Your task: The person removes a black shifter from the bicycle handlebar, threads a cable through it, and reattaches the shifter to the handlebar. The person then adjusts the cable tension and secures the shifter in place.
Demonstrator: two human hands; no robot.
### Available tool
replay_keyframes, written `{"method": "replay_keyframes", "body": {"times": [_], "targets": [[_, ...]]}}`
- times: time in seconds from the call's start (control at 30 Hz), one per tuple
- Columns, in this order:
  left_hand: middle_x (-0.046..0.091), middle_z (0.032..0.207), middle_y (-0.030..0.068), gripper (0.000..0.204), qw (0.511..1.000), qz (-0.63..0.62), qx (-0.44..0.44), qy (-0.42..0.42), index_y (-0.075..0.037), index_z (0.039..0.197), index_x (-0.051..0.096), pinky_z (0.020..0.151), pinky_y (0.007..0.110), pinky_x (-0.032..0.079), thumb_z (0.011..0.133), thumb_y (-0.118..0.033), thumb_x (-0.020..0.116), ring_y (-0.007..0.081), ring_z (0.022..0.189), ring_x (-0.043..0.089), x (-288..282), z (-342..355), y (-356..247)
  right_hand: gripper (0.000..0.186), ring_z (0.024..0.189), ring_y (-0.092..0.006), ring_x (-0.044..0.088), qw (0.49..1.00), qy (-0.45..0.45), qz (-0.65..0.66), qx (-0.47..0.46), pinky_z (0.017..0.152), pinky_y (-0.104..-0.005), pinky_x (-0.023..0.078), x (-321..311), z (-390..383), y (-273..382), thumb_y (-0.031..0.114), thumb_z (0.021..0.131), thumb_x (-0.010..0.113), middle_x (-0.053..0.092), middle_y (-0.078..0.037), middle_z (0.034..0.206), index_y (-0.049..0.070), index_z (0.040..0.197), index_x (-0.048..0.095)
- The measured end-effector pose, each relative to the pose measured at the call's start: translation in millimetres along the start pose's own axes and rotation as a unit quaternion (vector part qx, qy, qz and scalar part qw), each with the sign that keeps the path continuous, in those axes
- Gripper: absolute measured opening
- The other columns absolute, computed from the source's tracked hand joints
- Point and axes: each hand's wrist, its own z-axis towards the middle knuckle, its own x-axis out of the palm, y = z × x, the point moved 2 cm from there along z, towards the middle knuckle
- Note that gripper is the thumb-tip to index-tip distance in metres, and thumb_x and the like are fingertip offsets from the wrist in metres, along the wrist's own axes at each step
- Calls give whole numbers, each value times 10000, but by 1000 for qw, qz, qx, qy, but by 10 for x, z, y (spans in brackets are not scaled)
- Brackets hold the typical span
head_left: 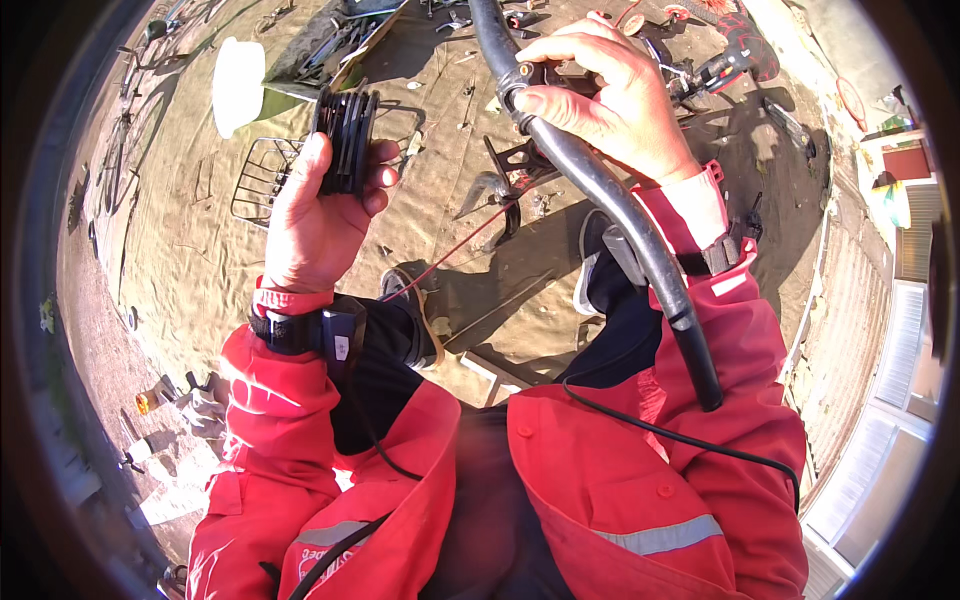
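My left hand [312,235] is closed round a black ribbed bundle [347,142] that looks like stacked rings or a coil; which it is I cannot tell. It is held up at the left, thumb on the near side and fingertips wrapped behind. At the upper right my right hand [625,105] grips a black bicycle handlebar [640,235] beside a small clamp [516,92], thumb laid along the bar. The bar curves from the top edge down across my right forearm and ends in a black tip. Part of the right fingers' grip is hidden behind the hand.
Brown ground cloth [180,250] lies beneath, scattered with small parts. A wire basket [262,180], a container of metal parts [325,48] and a white piece [238,85] lie at upper left. Black and red bicycle parts [735,60] are at upper right. A red cord [450,252] crosses near my shoes.
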Motion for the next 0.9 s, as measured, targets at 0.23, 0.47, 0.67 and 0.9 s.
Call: {"method": "replay_keyframes", "body": {"times": [0.23, 0.47, 0.67, 0.9], "targets": [[704, 1193, 154, 387, 993, 58, 52, -92, 14, 1332, 609, 779, 352, 537, 1082, -281, 589, 257, 979, 703, 117, -30, -35, 384, 815, -240, 680, 999, -41, 5, 14, 752, -363, 524, -11, -54, 42, 367, 740, 931, 735, -42, 855, 84, 942, 765], [693, 1074, 152, 452, 999, 42, 15, -16, -7, 1297, 598, 695, 310, 495, 1074, -401, 583, 211, 845, 652, 312, -7, 56, 278, 930, -234, 705, 998, -39, 38, 14, 880, -373, 496, -51, -157, 87, 272, 839, 861, 766, -38, 1006, 102, 1039, 770], [650, 1028, 107, 660, 993, 90, 24, 75, -10, 1371, 509, 661, 267, 439, 929, -410, 790, 161, 754, 580, 619, 3, 171, 186, 1083, -226, 696, 997, 27, 57, 46, 983, -361, 487, -98, -228, 109, 114, 920, 771, 749, -67, 1177, 78, 1102, 766], [666, 998, 142, 536, 993, 109, 15, 47, -7, 1320, 518, 606, 279, 468, 1015, -421, 668, 169, 677, 591, 764, 6, 193, 201, 1117, -238, 679, 996, 47, 54, 49, 969, -354, 509, -120, -239, 106, 62, 931, 742, 733, -90, 1235, 69, 1130, 764]]}}
